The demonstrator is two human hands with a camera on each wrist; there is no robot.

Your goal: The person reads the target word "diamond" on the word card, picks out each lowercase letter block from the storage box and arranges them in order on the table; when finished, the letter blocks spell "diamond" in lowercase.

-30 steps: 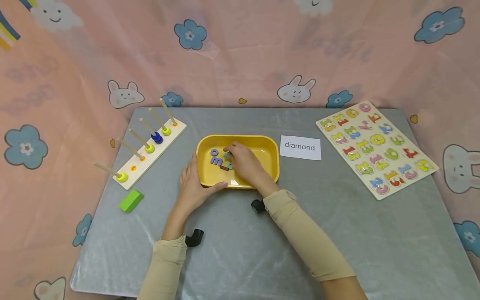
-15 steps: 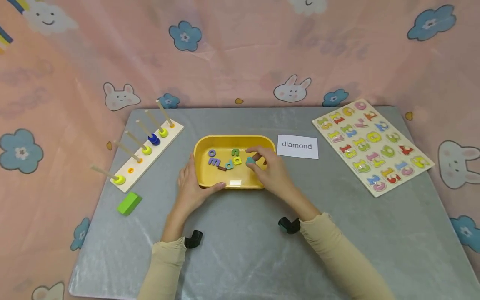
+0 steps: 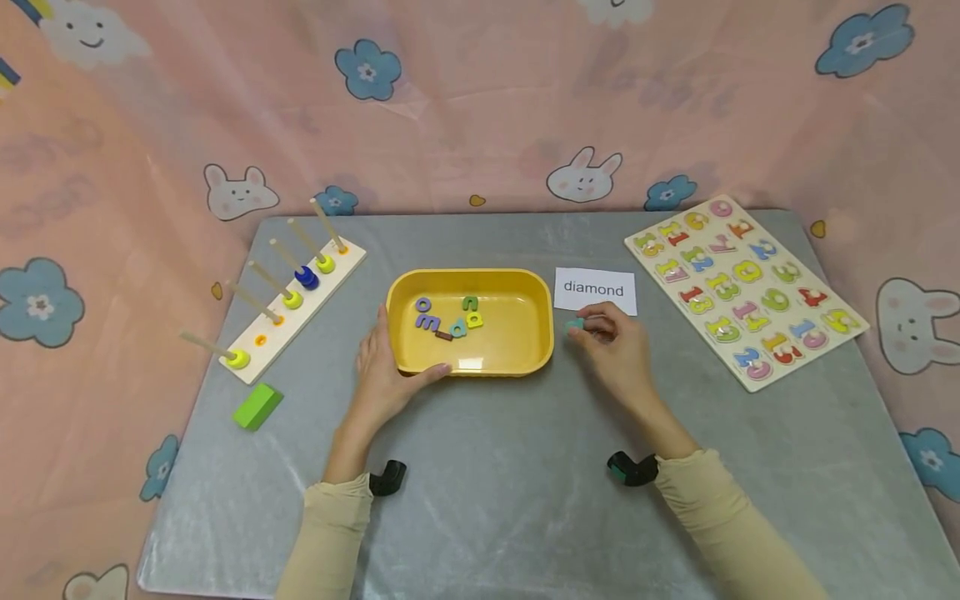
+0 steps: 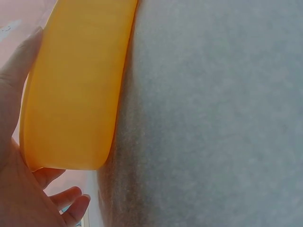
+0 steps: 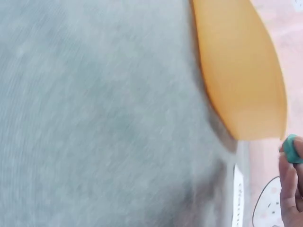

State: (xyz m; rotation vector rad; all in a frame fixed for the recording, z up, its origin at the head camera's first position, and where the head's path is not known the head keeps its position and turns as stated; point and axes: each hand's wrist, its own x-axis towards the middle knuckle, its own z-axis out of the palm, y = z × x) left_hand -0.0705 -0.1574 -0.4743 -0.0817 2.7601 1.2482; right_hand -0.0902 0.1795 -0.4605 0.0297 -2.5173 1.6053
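A small teal letter piece (image 3: 575,322) is pinched between the thumb and fingers of my right hand (image 3: 618,346), just right of the yellow tray (image 3: 517,369). Which letter it is cannot be made out. My left hand (image 3: 378,375) rests against the tray's near left corner, thumb along the front rim and fingers along the left side. Inside the tray lie a purple o (image 3: 423,305), a purple m (image 3: 428,322), a brown bar-shaped piece (image 3: 444,336), another teal letter (image 3: 458,330), a yellow letter (image 3: 474,320) and a green n (image 3: 470,303).
Beyond the right hand lies a white card (image 3: 595,290) printed "diamond". A number puzzle board (image 3: 738,312) is at the right. On the left stand a wooden peg board (image 3: 258,358) with yellow and blue rings and a green block (image 3: 258,407). Grey cloth covers the table (image 3: 480,500).
My right hand has lifted the teal letter and moved right, out of the tray and over the table near the card. The left hand has stayed at the tray's corner.
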